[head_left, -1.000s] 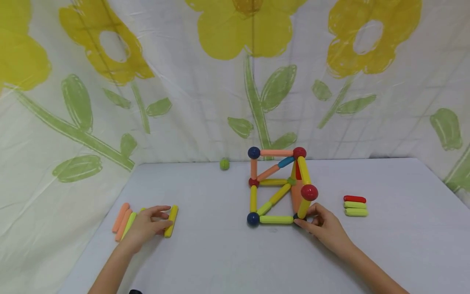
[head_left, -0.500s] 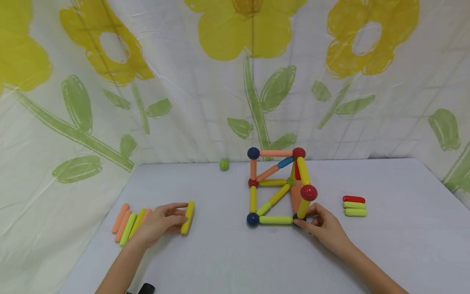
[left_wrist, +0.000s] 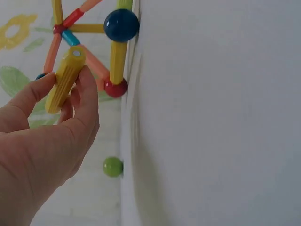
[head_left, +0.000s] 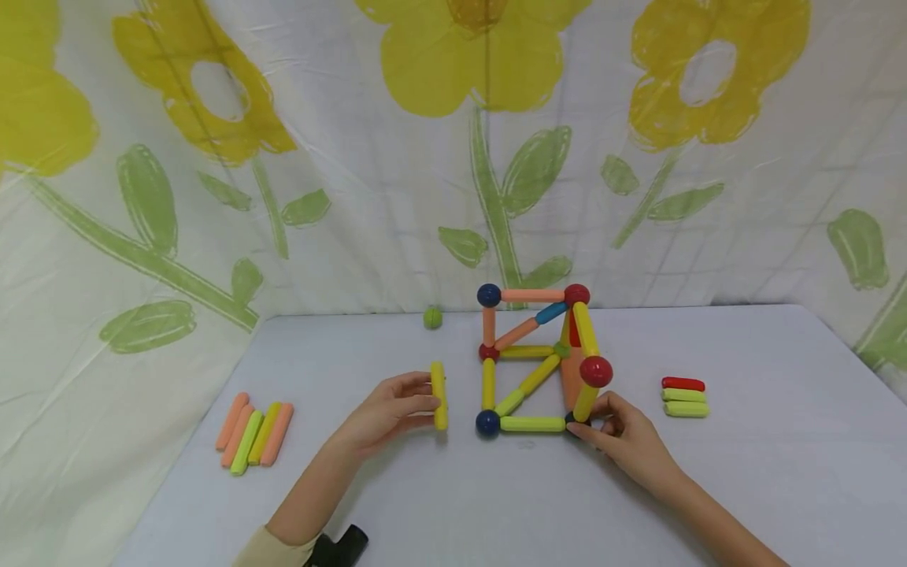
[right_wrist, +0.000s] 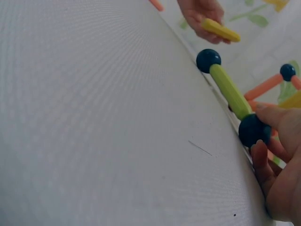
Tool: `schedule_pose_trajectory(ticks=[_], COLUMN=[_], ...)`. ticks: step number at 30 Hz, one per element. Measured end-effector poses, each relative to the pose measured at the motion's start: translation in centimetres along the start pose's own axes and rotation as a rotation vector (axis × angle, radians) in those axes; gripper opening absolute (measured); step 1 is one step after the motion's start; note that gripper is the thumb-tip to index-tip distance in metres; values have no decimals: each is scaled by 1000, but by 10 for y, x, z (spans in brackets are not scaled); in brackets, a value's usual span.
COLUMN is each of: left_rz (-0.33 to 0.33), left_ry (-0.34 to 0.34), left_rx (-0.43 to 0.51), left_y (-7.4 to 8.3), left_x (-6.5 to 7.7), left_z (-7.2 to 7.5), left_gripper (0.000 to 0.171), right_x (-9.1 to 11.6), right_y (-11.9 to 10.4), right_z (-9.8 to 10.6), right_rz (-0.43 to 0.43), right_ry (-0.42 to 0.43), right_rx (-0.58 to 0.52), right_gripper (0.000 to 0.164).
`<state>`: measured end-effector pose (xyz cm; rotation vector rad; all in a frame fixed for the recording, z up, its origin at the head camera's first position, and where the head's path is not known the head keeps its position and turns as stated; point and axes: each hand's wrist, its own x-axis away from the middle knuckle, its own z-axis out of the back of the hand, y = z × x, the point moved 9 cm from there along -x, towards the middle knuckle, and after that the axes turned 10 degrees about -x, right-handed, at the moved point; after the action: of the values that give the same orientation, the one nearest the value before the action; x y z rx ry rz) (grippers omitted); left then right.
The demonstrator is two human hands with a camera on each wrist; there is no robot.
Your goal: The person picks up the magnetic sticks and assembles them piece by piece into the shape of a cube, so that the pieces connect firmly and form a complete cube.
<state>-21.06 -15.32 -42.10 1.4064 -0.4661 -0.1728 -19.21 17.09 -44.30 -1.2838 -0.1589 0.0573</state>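
My left hand pinches a yellow magnetic rod between thumb and fingers, held nearly upright just left of a stick-and-ball frame. In the left wrist view the rod shows a round metal spot at its end. The frame joins yellow, lime and orange rods with balls; a dark blue ball is its front left corner. A lime rod runs from there to the front right ball, which my right hand grips. That dark blue ball shows between thumb and fingers in the right wrist view.
Several orange, lime and yellow rods lie in a row at the table's left. One red and two lime rods lie at the right. A green ball sits at the back edge, before a flowered curtain.
My left hand has carried the yellow rod rightward from the left row towards the frame, turning it more upright. My right hand has stayed on the corner ball.
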Motion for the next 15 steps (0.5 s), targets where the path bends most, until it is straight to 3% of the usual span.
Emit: schedule_pose_trajectory(ticks=[5, 8, 15], left_rz=[-46, -95, -247], left_ry=[40, 77, 192], left_rx=[16, -49, -237], left_y=[14, 25, 48], left_x=[-17, -22, -20], left_z=[-30, -44, -52], left_gripper=[52, 47, 37], right_x=[0, 1, 0], right_y=[-1, -1, -1], right_z=[0, 0, 0], right_rz=[1, -2, 1], right_ry=[-3, -2, -4], right_rx=[-6, -4, -2], right_gripper=[37, 38, 37])
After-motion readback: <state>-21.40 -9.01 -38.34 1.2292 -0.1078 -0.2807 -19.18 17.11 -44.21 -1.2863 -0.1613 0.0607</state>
